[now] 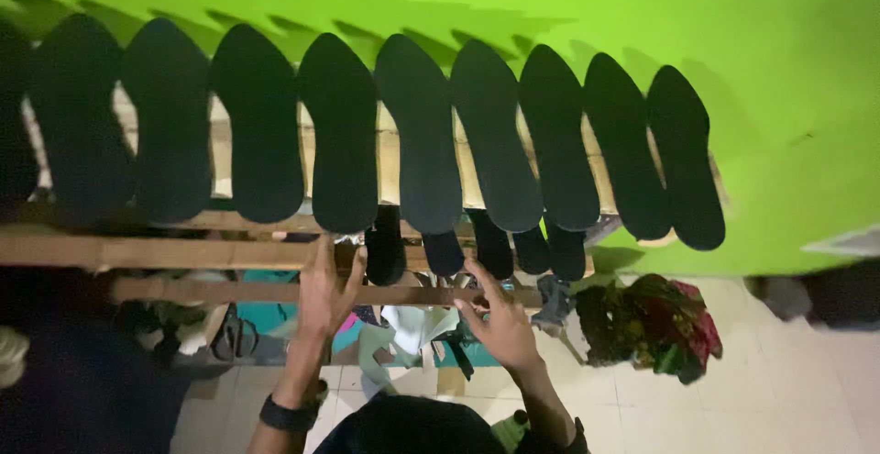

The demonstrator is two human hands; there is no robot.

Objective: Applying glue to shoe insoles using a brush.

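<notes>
- A bright green painted wall (642, 14) fills the view above and beyond both hands.
- A pale tiled floor (779, 381) spreads below and to the right of the right hand.
- A rough wooden rack of horizontal planks (165, 252) runs across just in front of both hands, and reaches well out to the left of the left hand.
- A row of dark, flat, foot-shaped shoe insoles (417, 133) leans side by side on the rack above both hands, their rounded toes pointing up against the wall.
- A second, lower set of smaller dark insoles (495, 243) sits between and just above the two hands, partly hidden behind the upper row.
- A crumpled heap of dark, red and green cloth (655, 326) lies on the floor to the right of the right hand, well apart from it.
- A jumble of pale and teal cloth pieces (408, 326) lies under the rack, between the two hands.
- The left hand (325, 293) is raised with fingers spread and straight; its fingertips touch the rack's lower edge just under one insole, clamped on nothing.
- The right hand (500, 321) is open, fingers loosely curled toward the lower insoles, gripping nothing that shows.
- A black band (286, 415) circles the left wrist, below the left hand.
</notes>
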